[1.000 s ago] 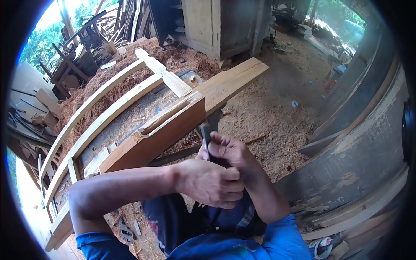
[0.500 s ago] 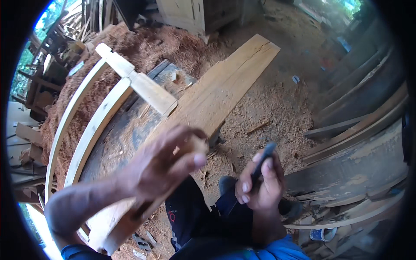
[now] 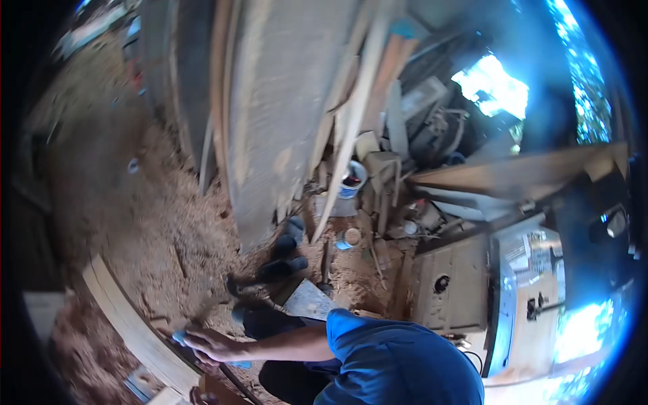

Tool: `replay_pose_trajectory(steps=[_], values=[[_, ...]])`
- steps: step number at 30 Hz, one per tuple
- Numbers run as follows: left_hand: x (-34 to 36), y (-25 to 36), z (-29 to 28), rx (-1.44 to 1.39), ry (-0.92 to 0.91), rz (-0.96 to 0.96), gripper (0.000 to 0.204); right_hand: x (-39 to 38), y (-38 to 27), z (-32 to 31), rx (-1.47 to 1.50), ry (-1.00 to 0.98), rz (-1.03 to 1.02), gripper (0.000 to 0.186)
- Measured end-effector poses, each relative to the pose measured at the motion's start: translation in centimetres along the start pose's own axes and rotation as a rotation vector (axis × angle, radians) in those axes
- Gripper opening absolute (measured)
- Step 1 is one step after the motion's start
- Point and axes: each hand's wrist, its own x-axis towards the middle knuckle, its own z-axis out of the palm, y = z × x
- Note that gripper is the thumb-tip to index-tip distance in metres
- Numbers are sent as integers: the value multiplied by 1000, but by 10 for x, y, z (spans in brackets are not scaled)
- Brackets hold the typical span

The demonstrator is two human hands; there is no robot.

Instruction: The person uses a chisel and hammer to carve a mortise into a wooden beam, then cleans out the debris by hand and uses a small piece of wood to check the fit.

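My right hand [image 3: 214, 345] reaches left from the blue sleeve, blurred by motion, with its fingers closed. At its fingertips shows the bluish end of a slim tool [image 3: 179, 337], whose exact kind I cannot make out. Just beyond it lies a long, pale wooden plank [image 3: 135, 324], running from the lower edge up to the left. At the bottom edge a small part of my left hand [image 3: 202, 395] shows near the plank; its fingers are too cut off and blurred to read.
Shavings [image 3: 162, 250] cover the ground. Large boards [image 3: 277, 115] lean upright ahead. A white-and-blue bucket [image 3: 352, 181] stands among scrap wood, with a small round container [image 3: 348, 237] nearer. At right is a wooden cabinet-like panel [image 3: 449, 283]. A pale flat slab [image 3: 309, 300] lies by my legs.
The view has swung far to the right, so the leaning boards and bucket are now central. The plank now lies at lower left, and my left hand has nearly left the picture.
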Motion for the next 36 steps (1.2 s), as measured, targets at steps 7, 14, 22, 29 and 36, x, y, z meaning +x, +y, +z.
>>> replay_pose_trajectory(steps=[7,14,22,29,36], values=[[13,25,-2,219,-78,-82,49,-105,-70,-21,-224,176,133,28],[1,11,-27,290,-66,-158,49,-136,-144,-12,-326,288,301,30],[-44,55,-8,-327,151,-739,64,-120,-91,8,-471,288,468,25],[-9,69,-18,333,-34,-466,42,-109,-41,37,-284,242,304,23],[48,70,-55,210,67,-525,65,-40,-51,75,-399,109,351,27]])
